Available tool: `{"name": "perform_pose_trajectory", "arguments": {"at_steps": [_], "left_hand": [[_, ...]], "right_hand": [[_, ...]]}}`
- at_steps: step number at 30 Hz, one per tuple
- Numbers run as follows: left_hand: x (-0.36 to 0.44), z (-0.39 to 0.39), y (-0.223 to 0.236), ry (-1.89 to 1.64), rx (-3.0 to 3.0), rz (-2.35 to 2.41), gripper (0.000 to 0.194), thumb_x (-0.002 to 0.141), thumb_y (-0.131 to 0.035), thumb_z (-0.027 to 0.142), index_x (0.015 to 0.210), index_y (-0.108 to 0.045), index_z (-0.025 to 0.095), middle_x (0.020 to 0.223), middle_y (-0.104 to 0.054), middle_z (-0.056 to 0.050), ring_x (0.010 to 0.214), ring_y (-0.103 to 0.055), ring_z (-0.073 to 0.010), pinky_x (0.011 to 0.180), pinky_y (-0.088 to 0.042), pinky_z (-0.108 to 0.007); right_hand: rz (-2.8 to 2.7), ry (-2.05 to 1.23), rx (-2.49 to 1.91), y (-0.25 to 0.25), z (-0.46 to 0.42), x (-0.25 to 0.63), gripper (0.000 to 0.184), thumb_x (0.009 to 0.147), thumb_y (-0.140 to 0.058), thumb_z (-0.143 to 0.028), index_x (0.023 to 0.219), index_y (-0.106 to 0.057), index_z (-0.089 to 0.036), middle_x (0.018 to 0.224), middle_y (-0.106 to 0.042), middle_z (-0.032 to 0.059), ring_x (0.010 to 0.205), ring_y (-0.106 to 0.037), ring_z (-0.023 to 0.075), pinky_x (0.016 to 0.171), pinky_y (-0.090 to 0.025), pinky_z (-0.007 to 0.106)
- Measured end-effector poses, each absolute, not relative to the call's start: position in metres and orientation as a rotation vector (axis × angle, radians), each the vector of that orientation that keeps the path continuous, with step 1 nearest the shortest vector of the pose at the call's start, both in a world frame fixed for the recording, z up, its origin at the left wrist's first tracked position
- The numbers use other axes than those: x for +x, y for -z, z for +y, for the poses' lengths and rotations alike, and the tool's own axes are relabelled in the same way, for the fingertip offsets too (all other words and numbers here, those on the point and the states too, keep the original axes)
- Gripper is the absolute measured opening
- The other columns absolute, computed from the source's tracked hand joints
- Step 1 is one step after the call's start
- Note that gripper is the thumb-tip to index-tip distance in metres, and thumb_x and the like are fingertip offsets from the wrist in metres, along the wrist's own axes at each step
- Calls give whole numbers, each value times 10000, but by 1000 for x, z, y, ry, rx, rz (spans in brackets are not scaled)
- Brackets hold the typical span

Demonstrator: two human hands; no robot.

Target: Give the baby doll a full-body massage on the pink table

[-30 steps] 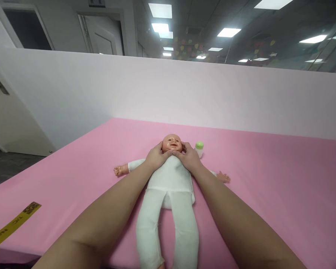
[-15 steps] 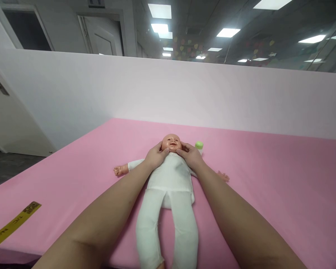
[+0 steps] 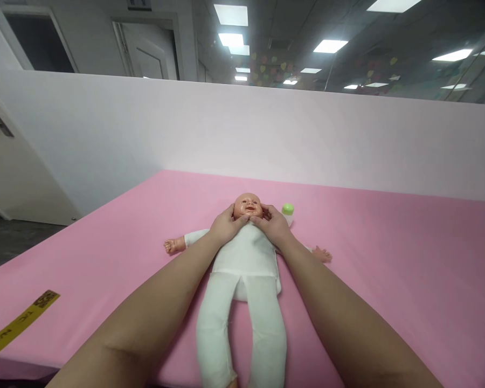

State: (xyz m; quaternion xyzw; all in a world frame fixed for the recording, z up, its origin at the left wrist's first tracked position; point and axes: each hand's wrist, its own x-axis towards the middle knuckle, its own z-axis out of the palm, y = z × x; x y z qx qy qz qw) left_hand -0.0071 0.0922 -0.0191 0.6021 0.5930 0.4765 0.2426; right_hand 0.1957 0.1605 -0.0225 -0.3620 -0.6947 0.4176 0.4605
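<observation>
Both thumbs (image 3: 243, 219) have slid inward under the doll's mouth since half a second ago, leaving only a narrow gap between them, and more of the bottle (image 3: 288, 209) shows past the right hand (image 3: 275, 225); the doll (image 3: 246, 256) lies on its back, its head (image 3: 248, 202) between that hand and the left hand (image 3: 224, 225), its legs (image 3: 216, 328) stretching from the grip towards the wearer; both hands are part-curled and cupped to the cheeks and jaw, though how firmly they hold I cannot tell, since some fingers are hidden; the thumbs could skid off the shiny chin if they pressed unevenly; the head might roll aside if one hand pushed harder than the other; a sideways swing of the right hand could tip the green-topped bottle just beside it; under the grip, the pink cover (image 3: 388, 269) looks smooth with faint creases, so a hard pull might drag doll and cloth together; nearer than the grip, far to its left, is a yellow label (image 3: 22, 323); beyond the grip stands a low white wall (image 3: 267, 134) with glass and ceiling lights (image 3: 330, 47) above; well off to the left are a door (image 3: 20, 161) and dark floor (image 3: 16, 242).
</observation>
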Motion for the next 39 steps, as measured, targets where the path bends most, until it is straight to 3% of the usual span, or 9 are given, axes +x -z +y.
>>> {"name": "perform_pose_trajectory", "arguments": {"at_steps": [7, 16, 20, 24, 27, 31, 36, 39], "left_hand": [[-3, 92, 17, -1270, 1653, 1625, 779, 841, -686, 709, 1462, -553, 258, 1352, -686, -92, 1148, -679, -302, 964, -524, -364], [-10, 99, 25, -1331, 1668, 1559, 642, 915, -635, 604, 1434, -592, 229, 1342, -689, -103, 1195, -657, -300, 1032, -497, -394], [-14, 105, 30, -1357, 1622, 1542, 615, 958, -582, 563, 1465, -580, 215, 1410, -653, -101, 1307, -603, -302, 1141, -428, -416], [-16, 109, 32, -1428, 1515, 1578, 583, 994, -521, 552, 1425, -625, 173, 1466, -611, -117, 1415, -512, -311, 1231, -336, -439], [-15, 109, 32, -1461, 1528, 1527, 566, 1001, -502, 572, 1370, -664, 175, 1406, -654, -116, 1380, -543, -304, 1224, -355, -442], [-14, 108, 32, -1460, 1519, 1554, 598, 1002, -488, 606, 1370, -664, 169, 1432, -635, -128, 1396, -538, -311, 1235, -344, -453], [-12, 101, 20, -1510, 1476, 1648, 726, 986, -525, 629, 1540, -514, 160, 1615, -438, -141, 1513, -405, -315, 1280, -261, -468], [-4, 91, -3, -1647, 1435, 1525, 686, 978, -569, 609, 1532, -526, 207, 1623, -436, -104, 1522, -397, -286, 1280, -279, -450]], "right_hand": [[-1748, -958, -986, 19, 155, 193, 919, 707, -910, -544, 1507, -526, -302, 1414, -656, 72, 1211, -683, 270, 1053, -562, 423], [-1706, -1052, -899, 18, 159, 199, 752, 793, -856, -389, 1473, -585, -220, 1453, -637, 78, 1299, -637, 255, 1150, -492, 422], [-1689, -1120, -874, 13, 158, 202, 641, 838, -824, -382, 1423, -637, -202, 1411, -668, 84, 1293, -641, 251, 1165, -476, 418], [-1634, -1180, -879, 19, 165, 202, 564, 891, -751, -433, 1401, -651, -215, 1378, -690, 80, 1213, -683, 245, 1085, -540, 438], [-1696, -1003, -954, 23, 168, 200, 473, 966, -624, -491, 1352, -682, -224, 1269, -745, 67, 1140, -705, 241, 1014, -576, 454], [-1754, -797, -1011, 16, 162, 201, 396, 982, -585, -480, 1260, -734, -240, 1215, -760, 57, 1141, -690, 246, 1047, -538, 453], [-1795, -373, -1074, -2, 165, 222, 287, 982, -559, -353, 1174, -754, -267, 1149, -770, 29, 1045, -705, 223, 1005, -531, 387], [-1775, -128, -1164, -8, 177, 243, 303, 955, -538, -265, 1183, -735, -236, 1173, -756, 47, 1088, -687, 243, 1017, -519, 401]]}}
